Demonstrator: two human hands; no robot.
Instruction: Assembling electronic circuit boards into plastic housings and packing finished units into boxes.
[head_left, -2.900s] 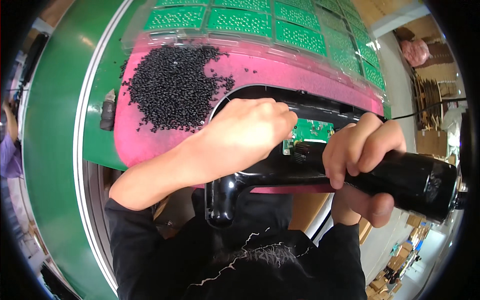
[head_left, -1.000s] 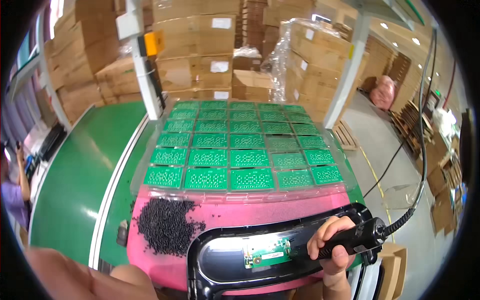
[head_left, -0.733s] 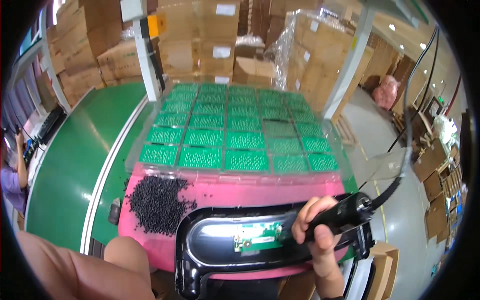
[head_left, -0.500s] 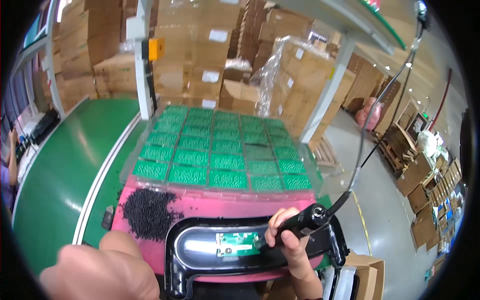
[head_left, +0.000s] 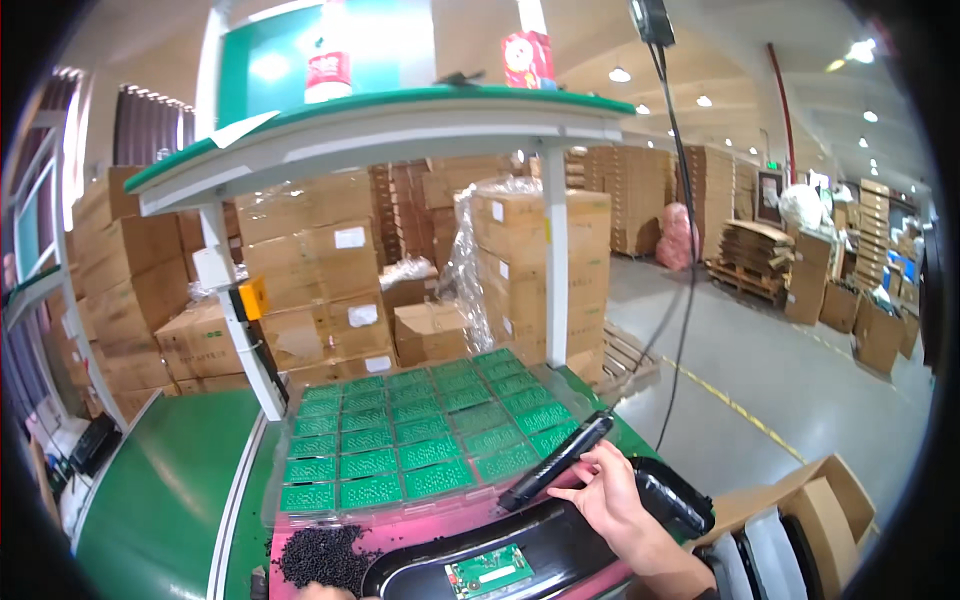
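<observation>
My right hand [head_left: 612, 498] is closed loosely about the lower side of a black corded electric screwdriver [head_left: 555, 464], which slants down to the left over the pink mat [head_left: 450, 522]. Below it lies a curved, glossy black plastic housing [head_left: 560, 540], with a green circuit board [head_left: 490, 572] inside. Only a sliver of my left hand [head_left: 325, 592] shows at the lower edge, beside a heap of small black screws [head_left: 318, 556]; its fingers are mostly out of the picture. Behind the mat, a clear plastic tray [head_left: 275, 505] carries rows of green circuit boards [head_left: 405, 450].
An open carton [head_left: 845, 500] with wrapped black parts stands at the lower right. The screwdriver's cord [head_left: 688, 200] hangs from above. A green-edged shelf [head_left: 390, 105] spans the bench on white posts [head_left: 556, 260]. Stacked cartons [head_left: 320, 270] stand behind, and a green conveyor-like surface [head_left: 160, 490] runs at left.
The screwdriver has come up off the circuit board and moved to the far right side of the housing. My left hand has dropped mostly out of view. The view has tilted upward.
</observation>
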